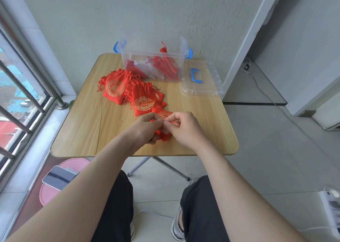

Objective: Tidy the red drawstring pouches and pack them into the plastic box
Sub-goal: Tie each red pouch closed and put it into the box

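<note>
Left hand (145, 126) and right hand (184, 128) are working well in front of the plastic box (127, 58), both pinching the drawstring end of one red pouch (164, 114); its body is pointing away from them, toward the box.

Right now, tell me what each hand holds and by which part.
Both hold one red pouch: the left hand grips its gathered mouth end, the right hand pinches its drawstring. Exact finger placement is hidden.
</note>
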Action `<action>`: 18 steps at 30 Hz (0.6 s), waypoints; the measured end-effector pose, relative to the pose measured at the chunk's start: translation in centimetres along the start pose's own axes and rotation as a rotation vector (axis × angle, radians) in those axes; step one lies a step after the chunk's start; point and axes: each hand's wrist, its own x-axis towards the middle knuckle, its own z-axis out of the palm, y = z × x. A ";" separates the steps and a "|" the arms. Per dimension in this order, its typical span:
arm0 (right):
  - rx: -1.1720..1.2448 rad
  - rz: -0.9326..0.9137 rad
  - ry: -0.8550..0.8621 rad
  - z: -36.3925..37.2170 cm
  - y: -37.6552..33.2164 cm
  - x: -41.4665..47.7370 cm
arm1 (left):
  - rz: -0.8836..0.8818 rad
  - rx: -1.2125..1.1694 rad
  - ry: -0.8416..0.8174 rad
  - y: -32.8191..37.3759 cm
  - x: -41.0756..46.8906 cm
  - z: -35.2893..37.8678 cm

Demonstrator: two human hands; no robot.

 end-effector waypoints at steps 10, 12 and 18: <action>-0.042 0.048 -0.025 0.2 -0.8 -0.2 | -0.022 0.012 0.037 0.0 0.0 -0.1; -0.089 0.049 -0.053 0.4 -1.0 -0.2 | -0.035 0.051 0.053 -0.1 -0.1 -0.1; -0.098 0.063 -0.042 0.3 -1.3 0.0 | 0.071 0.162 0.068 -0.2 -0.2 -0.6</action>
